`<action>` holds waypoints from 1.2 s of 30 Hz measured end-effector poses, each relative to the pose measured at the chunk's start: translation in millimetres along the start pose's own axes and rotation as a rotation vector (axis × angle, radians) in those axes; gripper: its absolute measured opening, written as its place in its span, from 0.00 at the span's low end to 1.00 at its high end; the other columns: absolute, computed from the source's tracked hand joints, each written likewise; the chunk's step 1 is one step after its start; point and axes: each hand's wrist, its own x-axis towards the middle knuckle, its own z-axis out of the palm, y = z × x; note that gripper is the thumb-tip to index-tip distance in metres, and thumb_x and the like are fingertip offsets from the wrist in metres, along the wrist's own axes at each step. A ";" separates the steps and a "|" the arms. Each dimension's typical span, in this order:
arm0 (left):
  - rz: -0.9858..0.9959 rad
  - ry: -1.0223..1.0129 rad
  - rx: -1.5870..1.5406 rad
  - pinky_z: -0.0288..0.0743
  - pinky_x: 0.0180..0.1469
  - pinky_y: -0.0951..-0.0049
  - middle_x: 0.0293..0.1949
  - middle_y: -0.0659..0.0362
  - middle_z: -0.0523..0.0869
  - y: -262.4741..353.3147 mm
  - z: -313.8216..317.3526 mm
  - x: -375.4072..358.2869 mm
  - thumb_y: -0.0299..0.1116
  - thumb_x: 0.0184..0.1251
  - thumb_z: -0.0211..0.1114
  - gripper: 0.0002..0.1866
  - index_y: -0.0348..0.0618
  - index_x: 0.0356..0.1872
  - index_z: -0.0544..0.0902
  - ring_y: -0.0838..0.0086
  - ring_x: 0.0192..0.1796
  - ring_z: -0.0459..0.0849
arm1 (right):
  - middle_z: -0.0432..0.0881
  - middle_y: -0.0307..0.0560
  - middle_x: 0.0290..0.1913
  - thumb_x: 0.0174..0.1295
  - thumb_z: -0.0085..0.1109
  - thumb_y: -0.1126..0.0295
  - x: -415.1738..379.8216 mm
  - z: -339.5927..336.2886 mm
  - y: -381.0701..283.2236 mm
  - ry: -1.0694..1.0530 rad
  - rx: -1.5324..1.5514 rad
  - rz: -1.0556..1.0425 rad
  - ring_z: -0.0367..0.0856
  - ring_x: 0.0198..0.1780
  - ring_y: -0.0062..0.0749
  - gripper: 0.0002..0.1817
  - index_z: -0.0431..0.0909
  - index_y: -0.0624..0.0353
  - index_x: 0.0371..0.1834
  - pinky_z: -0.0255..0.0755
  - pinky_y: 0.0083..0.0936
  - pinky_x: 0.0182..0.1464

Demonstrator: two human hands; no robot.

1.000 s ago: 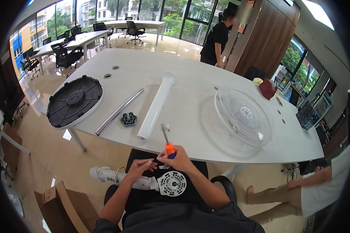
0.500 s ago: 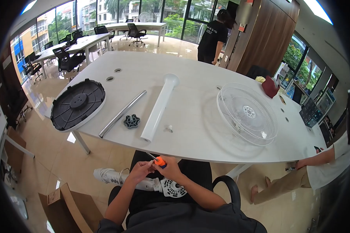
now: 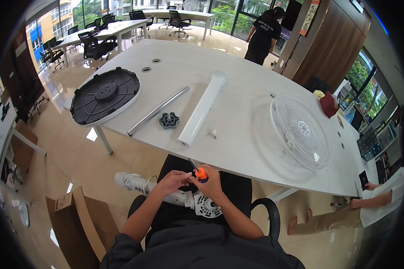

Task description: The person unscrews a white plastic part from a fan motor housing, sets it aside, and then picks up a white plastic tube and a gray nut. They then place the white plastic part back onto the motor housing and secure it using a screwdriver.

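Observation:
An orange and blue screwdriver is in my right hand, its metal shaft pointing up and left. My left hand is pinched close beside it, fingertips nearly meeting the right ones; what they hold is too small to make out. Across my lap, below both hands, lies a white fan body with a round slotted housing. On the white table in front are a white tube, a chrome rod, a dark star-shaped knob and a small whitish part.
A round black base sits at the table's left, a white fan grille at its right. An open cardboard box stands on the floor at lower left. One person stands at right holding a phone; another is beyond the table.
The view has shifted, so the table and its parts appear further right and higher. The screwdriver now points more upward. The person at right now shows a phone in one hand.

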 end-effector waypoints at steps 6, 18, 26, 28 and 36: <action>0.039 0.036 -0.112 0.83 0.49 0.72 0.47 0.55 0.94 -5.5 -6.2 2.2 0.34 0.77 0.69 0.10 0.39 0.49 0.91 0.74 0.48 0.91 | 0.83 0.50 0.31 0.59 0.80 0.63 -6.7 -27.5 -9.0 -0.204 0.035 0.125 0.81 0.30 0.37 0.17 0.83 0.64 0.39 0.75 0.32 0.36; 0.084 0.086 -0.197 0.83 0.53 0.66 0.53 0.56 0.93 2.3 4.4 -1.9 0.33 0.77 0.68 0.09 0.46 0.53 0.90 0.69 0.52 0.92 | 0.88 0.57 0.35 0.66 0.72 0.59 -43.1 -79.7 -27.1 -0.299 -0.230 0.365 0.89 0.36 0.50 0.18 0.87 0.64 0.46 0.79 0.35 0.42; 0.085 0.100 -0.135 0.84 0.52 0.71 0.54 0.58 0.92 0.2 4.8 -1.9 0.36 0.78 0.70 0.14 0.43 0.58 0.88 0.73 0.51 0.91 | 0.89 0.56 0.36 0.65 0.73 0.58 -44.6 -70.1 -22.1 -0.266 -0.207 0.319 0.89 0.35 0.48 0.19 0.87 0.64 0.47 0.80 0.33 0.42; 0.075 0.113 -0.122 0.84 0.50 0.71 0.54 0.58 0.92 0.3 5.1 -1.6 0.36 0.78 0.69 0.14 0.43 0.57 0.89 0.73 0.50 0.92 | 0.89 0.56 0.36 0.65 0.73 0.58 -43.4 -69.4 -23.4 -0.271 -0.201 0.326 0.89 0.36 0.49 0.19 0.87 0.64 0.47 0.80 0.34 0.42; 0.090 0.153 -0.049 0.83 0.49 0.73 0.51 0.59 0.93 -0.4 9.5 -0.7 0.38 0.77 0.70 0.14 0.42 0.56 0.89 0.74 0.49 0.92 | 0.89 0.57 0.37 0.65 0.74 0.59 -43.6 -66.6 -20.9 -0.270 -0.209 0.331 0.89 0.37 0.50 0.18 0.87 0.64 0.47 0.80 0.35 0.43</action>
